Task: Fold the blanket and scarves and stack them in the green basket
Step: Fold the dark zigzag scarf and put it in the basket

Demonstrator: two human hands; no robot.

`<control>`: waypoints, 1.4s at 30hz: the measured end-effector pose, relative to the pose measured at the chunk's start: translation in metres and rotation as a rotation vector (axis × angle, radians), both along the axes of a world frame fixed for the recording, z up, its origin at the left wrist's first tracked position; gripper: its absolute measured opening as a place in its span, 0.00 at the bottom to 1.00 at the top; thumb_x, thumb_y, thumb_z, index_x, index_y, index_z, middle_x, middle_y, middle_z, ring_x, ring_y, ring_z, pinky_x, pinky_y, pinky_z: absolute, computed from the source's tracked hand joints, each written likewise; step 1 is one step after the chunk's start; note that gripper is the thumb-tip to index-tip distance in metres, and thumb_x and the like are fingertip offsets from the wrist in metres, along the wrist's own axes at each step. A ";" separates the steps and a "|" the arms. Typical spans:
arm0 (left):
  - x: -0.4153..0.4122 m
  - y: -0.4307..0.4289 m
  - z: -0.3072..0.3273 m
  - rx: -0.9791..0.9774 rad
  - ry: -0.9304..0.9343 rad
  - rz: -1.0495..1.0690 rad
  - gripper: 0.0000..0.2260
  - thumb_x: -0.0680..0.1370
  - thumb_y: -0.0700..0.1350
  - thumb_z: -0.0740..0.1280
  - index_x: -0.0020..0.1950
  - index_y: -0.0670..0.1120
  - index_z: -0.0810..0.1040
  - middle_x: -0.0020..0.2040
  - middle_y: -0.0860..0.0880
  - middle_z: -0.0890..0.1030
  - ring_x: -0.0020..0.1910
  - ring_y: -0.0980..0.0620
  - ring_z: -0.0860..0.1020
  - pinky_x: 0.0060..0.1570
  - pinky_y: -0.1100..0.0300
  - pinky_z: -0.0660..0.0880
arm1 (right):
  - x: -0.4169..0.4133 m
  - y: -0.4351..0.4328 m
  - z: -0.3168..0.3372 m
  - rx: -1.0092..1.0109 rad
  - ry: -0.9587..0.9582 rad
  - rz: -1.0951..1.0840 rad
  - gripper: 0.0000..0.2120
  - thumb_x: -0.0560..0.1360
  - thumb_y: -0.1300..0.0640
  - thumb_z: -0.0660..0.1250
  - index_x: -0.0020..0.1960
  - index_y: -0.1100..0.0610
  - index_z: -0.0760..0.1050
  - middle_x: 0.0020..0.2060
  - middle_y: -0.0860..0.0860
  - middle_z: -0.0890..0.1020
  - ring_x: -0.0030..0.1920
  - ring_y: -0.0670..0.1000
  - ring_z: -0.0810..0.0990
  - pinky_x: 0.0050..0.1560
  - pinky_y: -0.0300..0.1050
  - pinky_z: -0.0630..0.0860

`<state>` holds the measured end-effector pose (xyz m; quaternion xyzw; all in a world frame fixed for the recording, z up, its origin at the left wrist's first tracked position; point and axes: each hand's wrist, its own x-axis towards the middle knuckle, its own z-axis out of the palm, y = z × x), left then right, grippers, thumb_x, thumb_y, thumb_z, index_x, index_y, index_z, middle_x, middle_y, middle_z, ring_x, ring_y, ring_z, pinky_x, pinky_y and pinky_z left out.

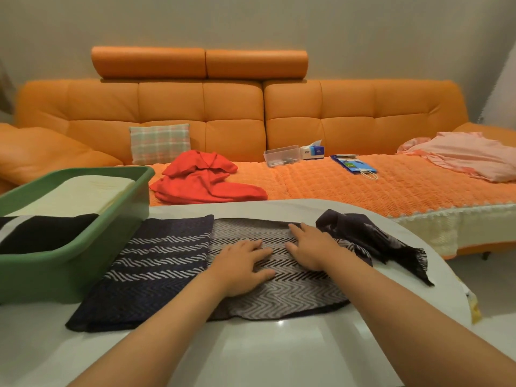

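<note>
A dark navy scarf with grey zigzag stripes [156, 263] lies spread across the white table [279, 353], its fringed right end bunched up [371, 238]. My left hand [240, 265] and my right hand [310, 247] press flat on the scarf's grey middle, fingers straight, side by side. The green basket [111, 236] stands at the table's left, touching the scarf's left end. Inside it lie a folded cream blanket [81, 194] and a folded black and white cloth [39, 233]. A crumpled red scarf [201, 180] lies on the sofa behind.
An orange sofa [335, 107] runs behind the table, with a plaid cushion [159, 143], a clear plastic box [282, 155], a tissue box [314, 150], a blue paper bag [353, 163] and a pink garment [463, 155] on it.
</note>
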<state>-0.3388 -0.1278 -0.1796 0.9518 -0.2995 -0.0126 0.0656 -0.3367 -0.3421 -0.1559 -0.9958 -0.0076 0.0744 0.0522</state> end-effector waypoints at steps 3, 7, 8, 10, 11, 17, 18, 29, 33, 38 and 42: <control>-0.001 0.001 -0.010 0.014 0.093 -0.041 0.27 0.81 0.65 0.51 0.79 0.62 0.50 0.81 0.56 0.47 0.79 0.53 0.44 0.77 0.48 0.41 | 0.015 -0.014 -0.009 -0.053 0.055 -0.057 0.35 0.80 0.32 0.45 0.82 0.48 0.46 0.81 0.57 0.45 0.80 0.58 0.45 0.78 0.58 0.49; 0.001 0.007 -0.005 -0.299 0.022 -0.093 0.19 0.84 0.54 0.53 0.75 0.56 0.67 0.74 0.53 0.69 0.73 0.53 0.65 0.73 0.52 0.59 | 0.025 -0.015 -0.012 -0.127 0.005 -0.077 0.34 0.82 0.35 0.45 0.82 0.51 0.47 0.80 0.59 0.42 0.80 0.59 0.40 0.77 0.60 0.44; 0.002 0.013 -0.002 -0.284 -0.080 -0.091 0.17 0.83 0.51 0.55 0.70 0.54 0.73 0.68 0.53 0.75 0.68 0.51 0.71 0.68 0.52 0.65 | 0.025 -0.009 -0.011 -0.172 -0.038 -0.052 0.32 0.83 0.39 0.46 0.81 0.52 0.49 0.80 0.59 0.42 0.80 0.60 0.40 0.77 0.61 0.43; 0.005 0.028 0.005 -0.194 -0.251 -0.050 0.13 0.80 0.45 0.59 0.61 0.54 0.78 0.59 0.54 0.78 0.60 0.49 0.75 0.59 0.51 0.68 | 0.019 0.009 -0.006 -0.206 -0.129 0.051 0.28 0.83 0.49 0.50 0.81 0.54 0.52 0.80 0.59 0.43 0.80 0.59 0.41 0.78 0.62 0.42; 0.005 0.035 0.005 -0.163 -0.297 -0.013 0.13 0.79 0.45 0.60 0.61 0.54 0.78 0.59 0.54 0.78 0.60 0.49 0.75 0.59 0.52 0.67 | 0.014 0.021 -0.003 -0.171 -0.160 0.108 0.27 0.82 0.51 0.52 0.80 0.54 0.53 0.80 0.59 0.44 0.80 0.58 0.42 0.78 0.60 0.43; -0.024 0.069 -0.005 -0.147 0.086 0.083 0.27 0.83 0.58 0.54 0.81 0.54 0.52 0.79 0.58 0.53 0.79 0.57 0.49 0.78 0.50 0.47 | -0.042 0.088 -0.012 0.029 0.012 0.251 0.32 0.80 0.34 0.50 0.80 0.40 0.45 0.81 0.51 0.41 0.80 0.52 0.39 0.75 0.69 0.39; -0.026 0.075 -0.004 -0.287 0.107 0.095 0.25 0.84 0.55 0.54 0.80 0.53 0.55 0.79 0.56 0.55 0.79 0.56 0.51 0.78 0.52 0.48 | -0.047 0.092 -0.014 -0.009 0.052 0.250 0.32 0.80 0.33 0.48 0.80 0.39 0.43 0.81 0.50 0.40 0.80 0.53 0.38 0.73 0.71 0.37; -0.077 0.162 0.021 0.119 -0.294 0.692 0.12 0.79 0.36 0.56 0.58 0.47 0.75 0.59 0.48 0.77 0.59 0.47 0.74 0.54 0.55 0.73 | -0.071 0.155 0.002 0.116 -0.100 0.362 0.28 0.84 0.45 0.49 0.82 0.51 0.49 0.81 0.53 0.49 0.80 0.52 0.45 0.79 0.54 0.46; -0.087 0.180 0.018 0.273 -0.226 0.801 0.15 0.79 0.36 0.57 0.60 0.45 0.78 0.58 0.47 0.79 0.58 0.48 0.78 0.52 0.57 0.76 | -0.081 0.191 -0.012 0.073 -0.022 0.342 0.29 0.85 0.46 0.47 0.82 0.54 0.46 0.81 0.58 0.46 0.80 0.57 0.44 0.79 0.51 0.44; -0.086 0.187 0.016 0.256 -0.156 0.848 0.11 0.82 0.43 0.60 0.60 0.45 0.79 0.58 0.45 0.79 0.56 0.48 0.79 0.51 0.59 0.77 | -0.090 0.203 -0.016 0.087 0.039 0.279 0.29 0.84 0.47 0.44 0.82 0.53 0.40 0.80 0.60 0.39 0.79 0.58 0.37 0.79 0.53 0.39; -0.084 0.184 0.026 0.119 -0.073 0.875 0.09 0.79 0.41 0.63 0.57 0.45 0.79 0.57 0.47 0.80 0.56 0.47 0.80 0.47 0.58 0.76 | -0.089 0.200 -0.021 0.085 0.020 0.271 0.30 0.83 0.44 0.44 0.82 0.50 0.40 0.80 0.57 0.39 0.79 0.55 0.36 0.78 0.54 0.37</control>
